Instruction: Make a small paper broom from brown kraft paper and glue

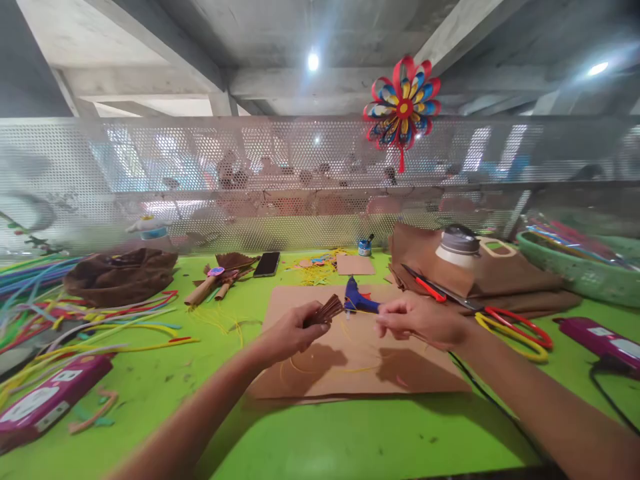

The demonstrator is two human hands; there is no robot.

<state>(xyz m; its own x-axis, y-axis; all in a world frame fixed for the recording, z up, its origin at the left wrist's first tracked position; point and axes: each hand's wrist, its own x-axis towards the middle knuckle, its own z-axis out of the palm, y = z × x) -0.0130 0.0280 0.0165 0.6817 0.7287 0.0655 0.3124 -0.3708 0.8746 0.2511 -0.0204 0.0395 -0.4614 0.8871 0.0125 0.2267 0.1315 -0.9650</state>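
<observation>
My left hand (313, 325) is closed around a pleated brown piece (326, 311), its folds fanning out to the right; whether it is cloth or paper I cannot tell. Just right of it, my right hand (413, 320) pinches a thin yellow thread (371, 314) that runs toward the pleated piece. Both hands are above a brown cardboard sheet (295, 303), where more yellow thread lies in loose curves. A blue glue gun (356, 298) with a red trigger rests on the sheet behind and between my hands.
Scissors (515, 333) with red and yellow handles lie right, by folded brown cloth (525, 283) with a lidded cup (457, 247). A phone (267, 264), pleated brown pieces (235, 263) and colored pipe cleaners (125, 337) lie left. A perforated metal screen (280, 213) closes the back.
</observation>
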